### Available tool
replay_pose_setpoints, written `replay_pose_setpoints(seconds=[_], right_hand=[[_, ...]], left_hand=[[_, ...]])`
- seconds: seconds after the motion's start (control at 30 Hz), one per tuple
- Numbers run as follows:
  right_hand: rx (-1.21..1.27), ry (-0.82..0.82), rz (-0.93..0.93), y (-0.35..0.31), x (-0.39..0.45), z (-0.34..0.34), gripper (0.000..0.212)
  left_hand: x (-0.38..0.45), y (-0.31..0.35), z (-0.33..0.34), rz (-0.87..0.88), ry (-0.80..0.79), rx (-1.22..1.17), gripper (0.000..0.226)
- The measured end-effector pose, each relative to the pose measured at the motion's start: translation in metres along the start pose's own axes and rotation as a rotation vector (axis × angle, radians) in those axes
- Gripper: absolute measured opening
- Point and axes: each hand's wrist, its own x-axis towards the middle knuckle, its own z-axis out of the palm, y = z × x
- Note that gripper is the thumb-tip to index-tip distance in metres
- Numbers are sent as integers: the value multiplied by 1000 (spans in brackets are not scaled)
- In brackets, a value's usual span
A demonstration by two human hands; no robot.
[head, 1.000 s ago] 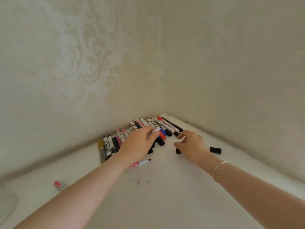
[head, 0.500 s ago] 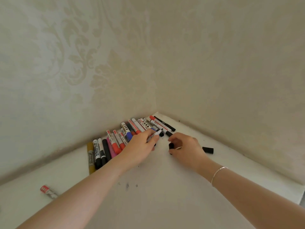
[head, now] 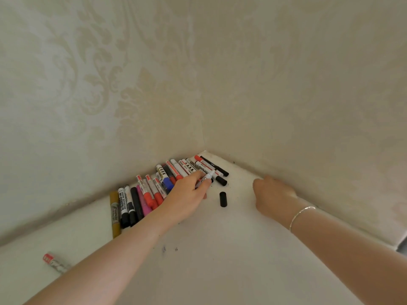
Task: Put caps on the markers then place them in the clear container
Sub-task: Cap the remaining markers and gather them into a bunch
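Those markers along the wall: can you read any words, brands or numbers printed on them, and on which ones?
"WHITEBOARD": partly readable, running lengthwise on the black-capped white marker near the left end of the row.
Olive-gold marker: a grey label with bold lettering, too blurred to read.
Marker held in the left hand: dark print, too small to read.
Other markers in the row, and the lone marker at lower left: printed labels, all illegible.
No numbers or signs elsewhere.

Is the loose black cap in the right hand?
No: the black cap lies alone on the white surface, between the left hand gripping a white marker and the right hand.
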Motion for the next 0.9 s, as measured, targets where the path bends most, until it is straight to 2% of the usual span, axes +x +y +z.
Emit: replay_pose_setpoints(seconds=[0.07,0.17,0.23,0.37,0.47,0.53,0.9], right_hand=[[378,62,12,-1,8,-7,22],[1263,150,30,-12,8,-29,23],[1526,170,-12,-16,5,-39,24],[1707,86,-48,-24,3,-45,21],[1553,103,-47,-25,5,-44,27],[1467,96,-58,-25,3,-44,23],[1435,-33,-221,-39,1,-47,17]], left_hand=[[-2,1,-1,13,9,-12,24],[-6,4,-3,31,10,-35,23],[-10,8,-4,55,13,-37,24],[-13,9,-9,79,46,-34,18],[-16,8,-13,85,60,-69,20],[-19,7,-16,92,64,-94,20],[-21,4,-22,116,39,-73,20]])
